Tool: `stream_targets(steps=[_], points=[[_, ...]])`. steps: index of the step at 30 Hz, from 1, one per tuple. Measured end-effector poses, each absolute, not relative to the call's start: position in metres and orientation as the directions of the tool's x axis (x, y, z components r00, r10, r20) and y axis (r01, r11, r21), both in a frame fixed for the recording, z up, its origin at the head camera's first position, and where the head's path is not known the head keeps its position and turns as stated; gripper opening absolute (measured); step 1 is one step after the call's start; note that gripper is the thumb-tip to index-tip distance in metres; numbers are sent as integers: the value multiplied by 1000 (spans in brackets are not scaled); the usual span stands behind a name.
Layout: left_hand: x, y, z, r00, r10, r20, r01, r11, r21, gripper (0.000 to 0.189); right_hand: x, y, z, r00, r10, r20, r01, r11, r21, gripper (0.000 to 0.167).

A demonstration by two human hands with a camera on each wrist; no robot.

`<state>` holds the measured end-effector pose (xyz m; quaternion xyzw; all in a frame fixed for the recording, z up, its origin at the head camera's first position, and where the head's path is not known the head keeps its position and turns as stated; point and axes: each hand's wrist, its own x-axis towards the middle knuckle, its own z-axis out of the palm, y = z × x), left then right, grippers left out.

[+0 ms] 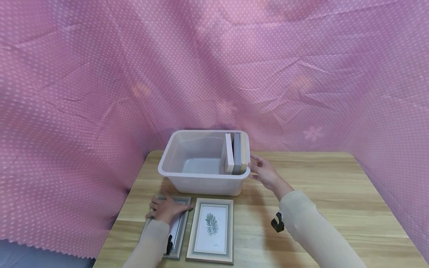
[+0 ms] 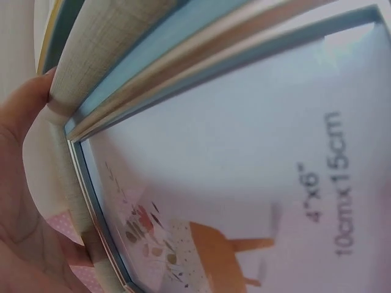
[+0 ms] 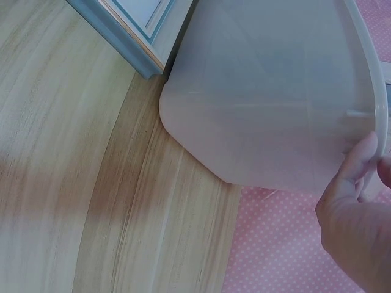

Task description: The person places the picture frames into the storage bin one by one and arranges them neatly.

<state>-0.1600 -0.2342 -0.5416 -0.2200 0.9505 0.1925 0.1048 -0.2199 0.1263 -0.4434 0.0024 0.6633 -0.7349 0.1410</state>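
My left hand [image 1: 166,209] lies over a grey picture frame [image 1: 183,227] flat on the table, gripping it with thumb and fingers spread to its edges. In the left wrist view, that frame's insert [image 2: 244,146] bears a chair, flowers and "4"x6" 10cmx15cm". My right hand [image 1: 264,172] holds the right rim of a whitish plastic bin [image 1: 204,184]; the right wrist view shows fingertips [image 3: 365,149] at the rim. Inside the bin, a pale frame [image 1: 229,152], a grey frame [image 1: 237,152] and a beige frame [image 1: 244,152] stand on edge along the right wall.
A second picture frame [image 1: 210,230] with a green leaf print lies flat right of the left hand, in front of the bin. The wooden table [image 1: 335,208] extends to the right. Pink dotted cloth [image 1: 214,74] hangs behind and on both sides.
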Motion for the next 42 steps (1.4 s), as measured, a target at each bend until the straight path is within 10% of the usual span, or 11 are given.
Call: stream_targets(steps=[42], points=[[-128, -282, -453, -987, -140, -73, -158, 842, 515, 115, -214, 127, -443, -960, -199, -195, 214, -81, -973, 52]])
